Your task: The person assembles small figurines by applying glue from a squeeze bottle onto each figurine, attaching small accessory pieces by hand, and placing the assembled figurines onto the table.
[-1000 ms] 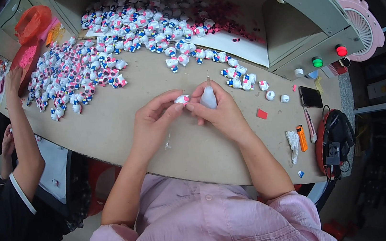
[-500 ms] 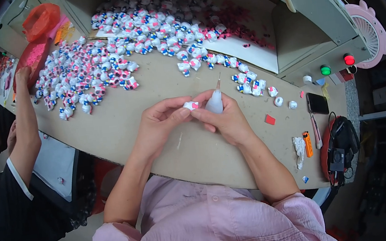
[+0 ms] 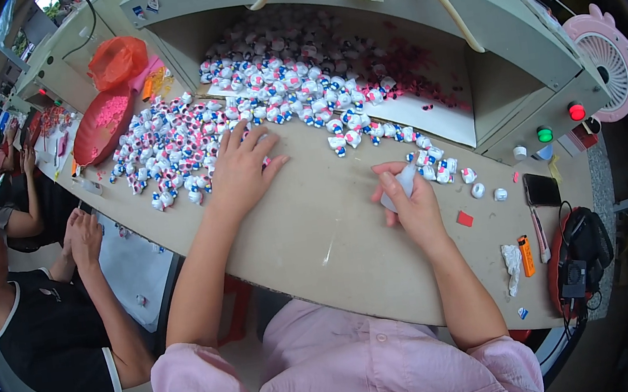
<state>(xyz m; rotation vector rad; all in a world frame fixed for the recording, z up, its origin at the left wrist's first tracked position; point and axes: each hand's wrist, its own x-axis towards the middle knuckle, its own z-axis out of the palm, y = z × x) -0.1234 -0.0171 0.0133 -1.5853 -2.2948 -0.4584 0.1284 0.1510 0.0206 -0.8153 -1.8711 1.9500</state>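
Observation:
My left hand point(image 3: 244, 171) reaches to the right edge of a heap of small white figurines point(image 3: 165, 132) with pink and blue parts. Its fingers are stretched out and spread at the heap; anything under the fingertips is hidden. My right hand point(image 3: 413, 201) is closed round a small translucent white squeeze bottle point(image 3: 405, 185), held above the table to the left of a short row of figurines point(image 3: 435, 164). The bottle's thin tip points up toward that row.
Behind the heap is a grey cabinet point(image 3: 554, 108) with a deep opening full of figurines and pink pieces. At right lie a phone point(image 3: 541, 189), an orange lighter point(image 3: 526, 256) and a red square point(image 3: 465, 218). A co-worker point(image 3: 48, 330) sits at left, near a red basin point(image 3: 92, 141).
My hands have parted. The left, which pinched a white figurine, has gone left to the heap with its fingers spread. The right has shifted right with the squeeze bottle. The view has tilted up.

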